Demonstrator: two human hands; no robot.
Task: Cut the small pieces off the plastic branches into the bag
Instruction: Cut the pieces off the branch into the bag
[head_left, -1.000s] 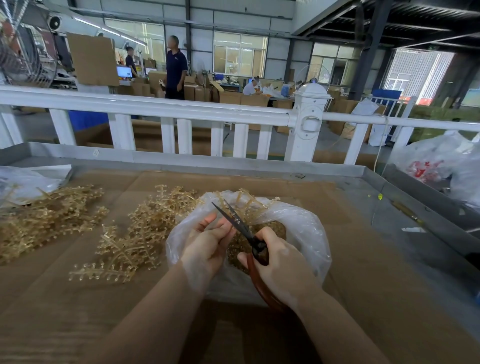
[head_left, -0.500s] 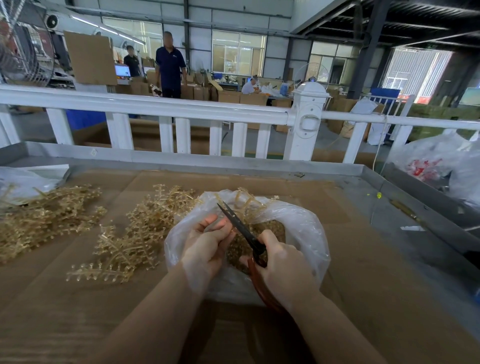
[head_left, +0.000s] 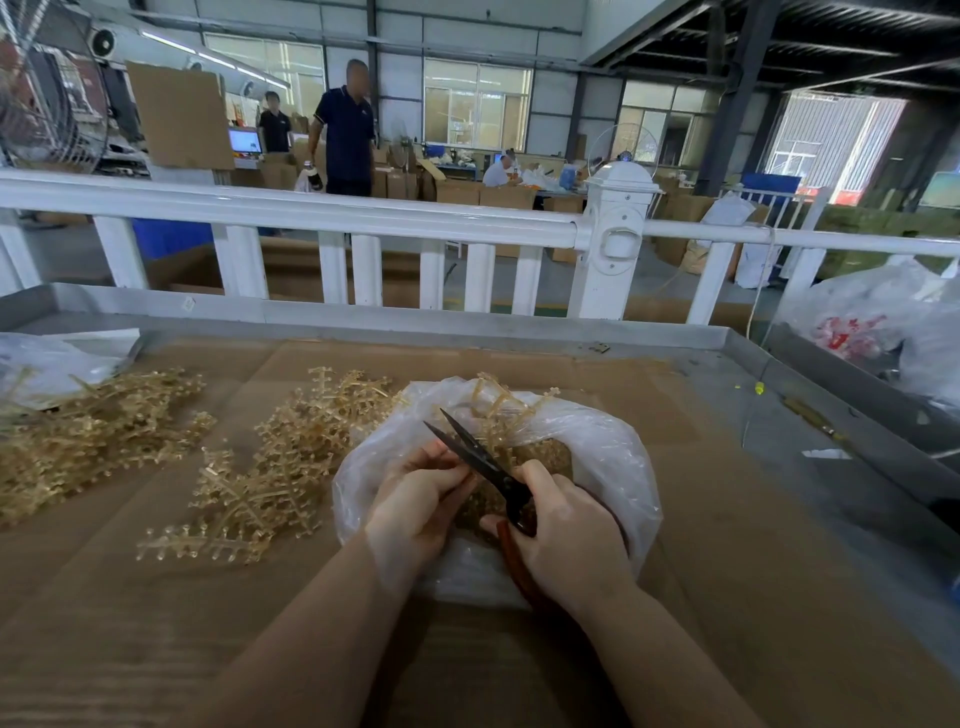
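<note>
1. Brown cardboard-covered surface (head_left: 727, 519) with a grey metal rim (head_left: 363, 317) along its far edge; bare cardboard lies open on the right side and along the near edge.
2. One clear plastic bag (head_left: 613, 457) sits mid-surface, mouth open, small golden cut pieces (head_left: 550, 457) inside.
3. Two heaps of golden plastic branches: one (head_left: 260, 483) just left of the bag, another (head_left: 88, 441) towards the left edge.
4. Left hand (head_left: 415, 509) over the bag mouth, fingers curled, pinching a branch (head_left: 498, 410) that reaches over the bag's far rim.
5. Right hand (head_left: 566, 530), fingers wrapped round the red handles of black-bladed scissors (head_left: 483, 462); blades parted, pointing up-left.
</note>
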